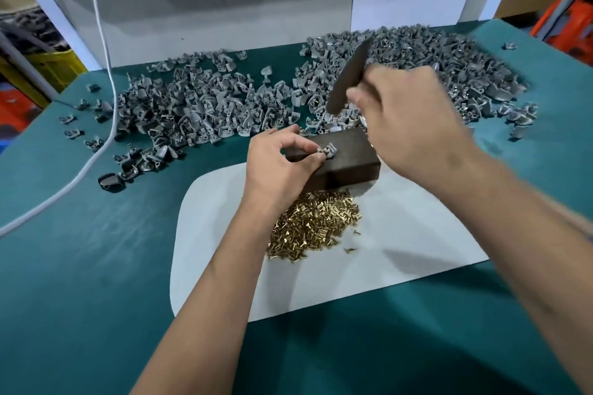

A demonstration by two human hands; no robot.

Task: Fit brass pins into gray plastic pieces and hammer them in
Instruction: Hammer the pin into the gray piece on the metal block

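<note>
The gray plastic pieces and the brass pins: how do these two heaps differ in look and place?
The gray plastic pieces are dull gray and chunky; the brass pins are shiny gold and much smaller. The gray plastic pieces spread widely over the green table; the brass pins form one compact heap on the white sheet. Both lie loose and unsorted.

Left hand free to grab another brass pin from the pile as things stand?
Probably not yet. The left hand pinches the small gray plastic piece on the dark rectangular block. The heap of brass pins lies just beside its wrist, unobstructed, so letting go would suffice.
</note>
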